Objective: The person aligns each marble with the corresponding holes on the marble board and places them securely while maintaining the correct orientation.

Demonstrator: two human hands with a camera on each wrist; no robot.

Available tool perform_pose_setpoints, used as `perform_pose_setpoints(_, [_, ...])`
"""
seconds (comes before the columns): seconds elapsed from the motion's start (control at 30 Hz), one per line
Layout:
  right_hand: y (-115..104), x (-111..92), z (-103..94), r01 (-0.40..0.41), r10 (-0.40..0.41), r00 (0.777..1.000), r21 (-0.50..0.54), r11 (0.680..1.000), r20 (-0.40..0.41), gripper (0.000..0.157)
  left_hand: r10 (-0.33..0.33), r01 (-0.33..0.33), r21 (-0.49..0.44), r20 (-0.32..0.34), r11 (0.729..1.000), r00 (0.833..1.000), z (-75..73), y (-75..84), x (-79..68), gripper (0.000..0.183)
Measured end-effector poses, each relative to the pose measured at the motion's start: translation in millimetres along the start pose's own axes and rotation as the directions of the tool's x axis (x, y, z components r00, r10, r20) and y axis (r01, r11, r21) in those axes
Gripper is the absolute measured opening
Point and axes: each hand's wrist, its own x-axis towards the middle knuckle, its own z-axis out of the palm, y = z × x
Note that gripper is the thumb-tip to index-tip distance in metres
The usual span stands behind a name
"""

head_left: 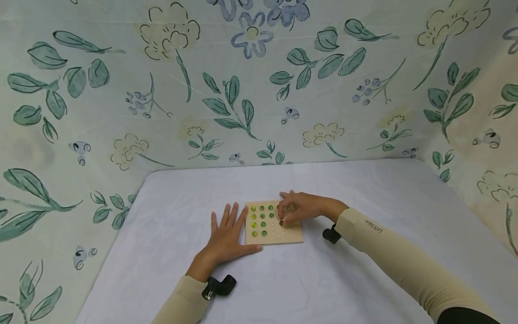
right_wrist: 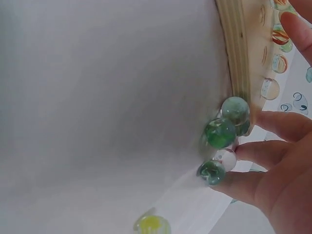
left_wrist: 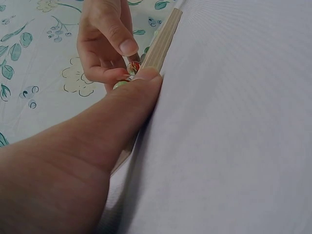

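A light wooden board (head_left: 259, 240) lies on the cloth, with rows of green and yellow-green glass marbles in its hollows. My left hand (head_left: 227, 240) lies spread at its left side, thumb along the front edge. Over the board's right part, my right hand (head_left: 298, 208) pinches a marble with red-orange swirls (left_wrist: 133, 67) between thumb and finger, low over a hollow. In the right wrist view its other fingers (right_wrist: 263, 155) reach to loose marbles beside the board edge: green ones (right_wrist: 219, 132) and a clear one (right_wrist: 225, 158). The right hand hides the board's far right corner in the head view.
A white cloth (head_left: 364, 270) covers the table under the board. One yellow marble (right_wrist: 153, 225) lies apart on the cloth in the right wrist view. A floral-printed curtain (head_left: 251, 90) rises behind the table and along its sides.
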Motion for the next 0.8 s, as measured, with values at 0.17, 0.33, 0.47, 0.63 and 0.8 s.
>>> perform_pose_setpoints(0.17, [-1, -3, -4.0, 0.014, -0.014, 1.0, -0.011, 1.0, -0.003, 0.018, -0.008, 0.008, 0.003, 0.005, 1.0, 1.0, 2.2, -0.7, 0.7, 0.115])
perform_pose_setpoints(0.33, [0, -6, -12.8, 0.021, -0.021, 0.999, -0.006, 1.0, -0.035, 0.017, -0.009, 0.009, 0.004, -0.005, 1.0, 1.0, 2.6, -1.2, 0.9, 0.114])
perform_pose_setpoints(0.47, [2, -10, -19.2, -0.002, 0.0, 0.997, -0.017, 1.0, -0.071, 0.018, -0.012, 0.012, -0.002, -0.006, 1.0, 1.0, 1.7, -1.7, 0.5, 0.115])
perform_pose_setpoints(0.63, [5, -17, -22.7, -0.031, 0.029, 0.994, -0.018, 0.999, -0.108, 0.018, -0.014, 0.014, -0.01, -0.001, 1.0, 1.0, 2.0, -1.5, 0.2, 0.115])
perform_pose_setpoints(0.8, [13, -22, -25.1, -0.043, 0.039, 0.991, -0.029, 0.999, -0.132, 0.019, -0.01, 0.01, -0.004, -0.006, 1.0, 1.0, 3.4, -1.6, 0.6, 0.115])
